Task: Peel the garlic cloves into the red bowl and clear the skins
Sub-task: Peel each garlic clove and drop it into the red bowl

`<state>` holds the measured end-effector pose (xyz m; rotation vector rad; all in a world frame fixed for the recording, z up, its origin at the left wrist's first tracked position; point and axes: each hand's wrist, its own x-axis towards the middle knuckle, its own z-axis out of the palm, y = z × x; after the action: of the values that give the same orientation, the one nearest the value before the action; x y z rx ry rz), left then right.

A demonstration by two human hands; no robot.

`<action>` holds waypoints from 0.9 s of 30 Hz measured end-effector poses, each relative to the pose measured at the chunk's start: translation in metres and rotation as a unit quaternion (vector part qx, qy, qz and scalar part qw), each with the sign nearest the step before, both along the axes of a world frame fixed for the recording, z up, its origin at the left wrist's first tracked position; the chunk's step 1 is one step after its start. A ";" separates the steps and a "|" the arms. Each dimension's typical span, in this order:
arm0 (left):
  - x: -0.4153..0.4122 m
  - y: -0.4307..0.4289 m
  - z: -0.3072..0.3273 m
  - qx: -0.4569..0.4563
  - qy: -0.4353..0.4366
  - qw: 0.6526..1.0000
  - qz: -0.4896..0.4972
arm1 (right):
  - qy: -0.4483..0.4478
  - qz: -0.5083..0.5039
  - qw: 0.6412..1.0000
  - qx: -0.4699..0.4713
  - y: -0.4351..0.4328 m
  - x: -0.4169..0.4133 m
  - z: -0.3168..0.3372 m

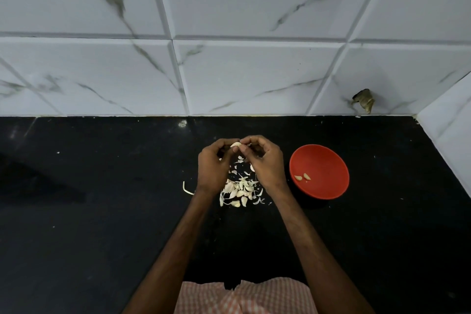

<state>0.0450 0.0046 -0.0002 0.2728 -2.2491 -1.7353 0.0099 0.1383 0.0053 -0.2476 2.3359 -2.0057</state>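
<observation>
Pale and curved, a garlic clove is pinched between the curled fingertips of both hands. The left hand grips its left end and the right hand pinches its right end, so most of the clove is hidden. Between the wrists lies a pile of cloves and skins, partly covered by both hands, with loose flakes scattered up toward the fingers. A curled strip of skin lies apart, just left of the left wrist. Near the right hand but not touching it stands the red bowl, with two peeled cloves on its left side. All this is on a black counter backed by a white marbled tile wall, where a brown scrap clings near the corner. Checked cloth shows at the bottom edge.
</observation>
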 end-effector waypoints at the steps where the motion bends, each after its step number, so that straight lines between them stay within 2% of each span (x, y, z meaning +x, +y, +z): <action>1: 0.001 0.000 0.001 0.004 0.003 1.000 -0.003 | -0.001 -0.008 1.000 -0.008 0.000 0.001 0.000; 10: 0.002 0.007 0.008 0.018 -0.002 1.000 -0.002 | 0.006 -0.026 1.000 0.011 0.001 0.000 0.000; 15: 0.002 0.010 0.009 0.008 -0.011 1.000 0.002 | 0.040 -0.035 0.998 0.028 0.001 0.001 0.002; 21: 0.002 0.012 0.008 0.051 -0.021 0.998 0.012 | 0.061 -0.033 0.997 0.041 0.000 0.001 0.004; 27: 0.000 0.015 0.006 0.149 -0.036 0.987 0.046 | 0.047 -0.044 0.997 0.038 -0.001 0.002 0.004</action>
<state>0.0446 0.0193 0.0060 0.5001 -1.9834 -2.0373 0.0119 0.1375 0.0094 -0.2461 2.5171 -1.9793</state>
